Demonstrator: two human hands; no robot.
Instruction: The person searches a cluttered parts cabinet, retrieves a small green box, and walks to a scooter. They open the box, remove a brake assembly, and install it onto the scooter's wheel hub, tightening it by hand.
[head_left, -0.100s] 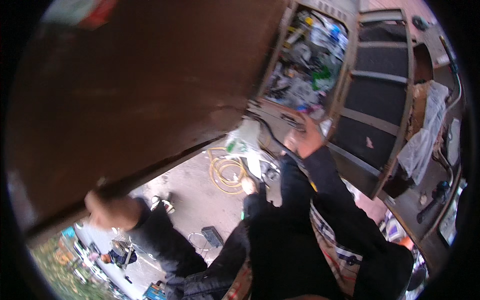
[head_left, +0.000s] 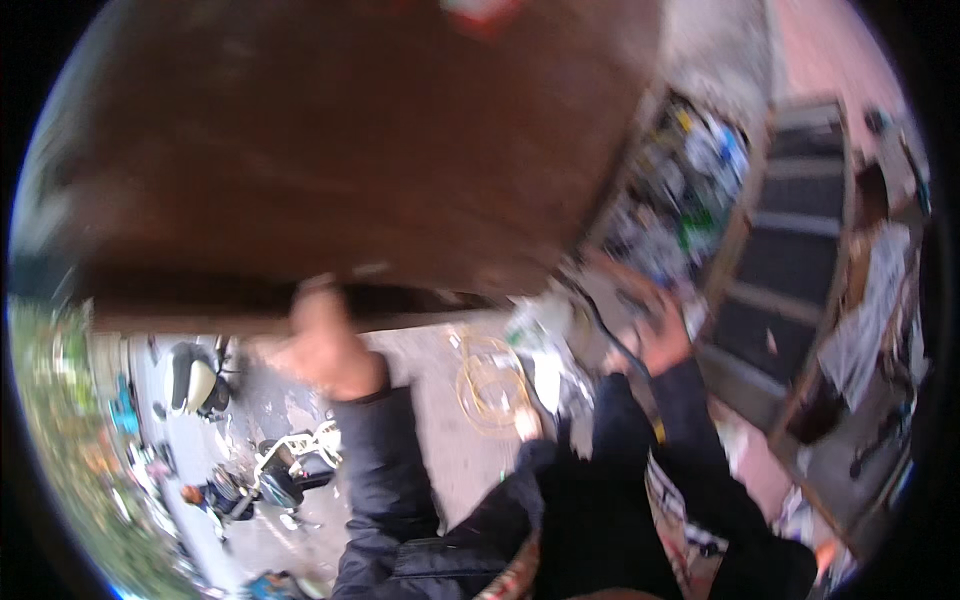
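Note:
A large brown panel (head_left: 380, 170) fills the upper left, its lower edge running across the middle of the view. My left hand (head_left: 330, 350) is closed on that lower edge, with the fingers blurred. My right hand (head_left: 660, 335) is at the near edge of an open box frame (head_left: 745, 215), its fingers curled; what they hold, if anything, is too smeared to make out. Right beside that hand runs a dark cable (head_left: 600, 320). Crumpled plastic litter (head_left: 680, 190), clear, green and blue, lies inside the frame.
A dark panel with cross slats (head_left: 795, 250) leans right of the frame. White plastic sheeting (head_left: 865, 300) hangs beyond it. Below lie a coiled yellow hose (head_left: 490, 385) and a pale plastic bag (head_left: 540, 325). Scooters, one white and black (head_left: 190, 380), and a person (head_left: 215, 498) are at the left.
The whole view has shifted and turned, bringing scooters into sight at the left. The brown panel's lower edge now looks more level, my left hand still on it. Both hands appear farther right.

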